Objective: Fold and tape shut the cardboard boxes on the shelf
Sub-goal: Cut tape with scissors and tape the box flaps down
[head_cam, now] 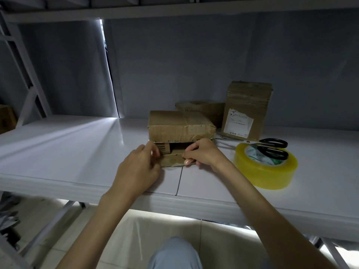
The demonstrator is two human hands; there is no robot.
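Brown corrugated cardboard makes up the flat box [181, 126] that lies on the white metal shelf [77, 152], a little back from its front edge and right of the middle seam, with its long axis running along the shelf and its open end facing the person. Both hands work at that open end. The left hand [139, 166] has its fingers curled round the left side flap, where a barcode label shows. The right hand [202, 154] pinches the right end of the lower brown flap [172, 158], thumb on top, fingers curled beneath. That flap lies folded outward, nearly flat on the shelf, and the dark inside of the box shows above it.

The coming move, as I judge it, turns on this: the opening faces straight toward the hands, so the flaps must swing away from the person and up against the box's face. Each hand is at its own end of the opening, neither nearer.

Just right of the right hand, near the front edge, stands a yellowish roll of clear packing tape [266, 167], with black-handled scissors [268, 147] resting across its top. Behind them an upright labelled carton [245, 111] and a low carton [202, 109] stand toward the shelf's back edge.
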